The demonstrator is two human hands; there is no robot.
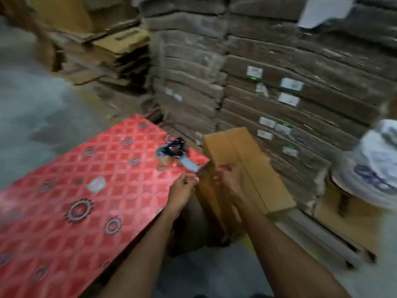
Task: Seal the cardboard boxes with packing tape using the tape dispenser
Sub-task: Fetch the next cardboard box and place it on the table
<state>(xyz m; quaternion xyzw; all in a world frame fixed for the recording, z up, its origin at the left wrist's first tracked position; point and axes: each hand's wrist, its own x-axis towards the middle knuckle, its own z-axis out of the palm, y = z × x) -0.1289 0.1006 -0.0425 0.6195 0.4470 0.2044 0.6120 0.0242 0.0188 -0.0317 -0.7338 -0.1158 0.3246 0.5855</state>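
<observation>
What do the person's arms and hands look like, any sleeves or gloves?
Both forearms are bare, with no sleeves in view. The left hand and right hand wear no gloves, and no watch or bracelet shows. Blur hides any rings.

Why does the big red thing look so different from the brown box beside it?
The red patterned surface is bright red with diamonds and round emblems; the brown box is plain, with one seam along its top. The red patterned surface shows much bigger than the brown box. The tape dispenser lies on the red patterned surface, not on the brown box. Both have flat tops and sit side by side.
</observation>
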